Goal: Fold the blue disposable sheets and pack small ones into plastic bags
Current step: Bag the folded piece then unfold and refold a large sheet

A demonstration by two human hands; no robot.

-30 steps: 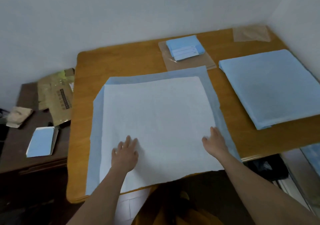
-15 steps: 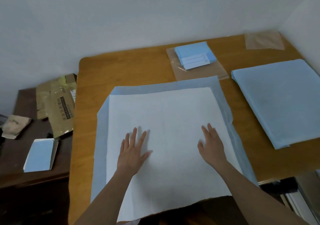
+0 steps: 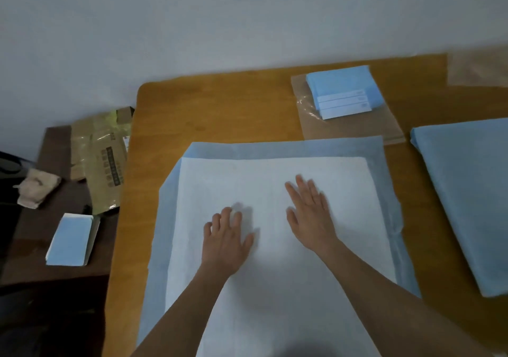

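1. Head view, centre: a large unfolded blue disposable sheet with a white padded face (image 3: 275, 288) lies spread flat on the orange-brown wooden table (image 3: 220, 109), white side up, its blue border showing along the far, left and right edges.
2. Head view, hands: the left hand (image 3: 225, 242) lies palm down on the white face, fingers straight and slightly spread, grasping nothing. The right hand (image 3: 310, 213) lies likewise flat, fingers extended and angled toward the far left, a little farther from the body than the left hand. The two hands lie near each other without touching.
3. Head view, beyond the right hand: a small stack of folded blue sheets with white labelled edges (image 3: 343, 92) rests on a flat clear plastic bag (image 3: 354, 128), just past the far edge of the large sheet.
4. Head view, far right of the right hand: a thick square stack of light-blue unfolded sheets (image 3: 467, 191) lies on the table, apart from the spread sheet. A second clear plastic bag (image 3: 478, 67) sits at the far corner, blurred.
5. Head view, left of the left hand, off the table: a lower dark brown side surface (image 3: 33, 246) carries a small folded blue sheet in a white wrapper (image 3: 71, 239), a crumpled brown cardboard package with printed text (image 3: 104, 153) and a beige crumpled cloth (image 3: 37, 188).
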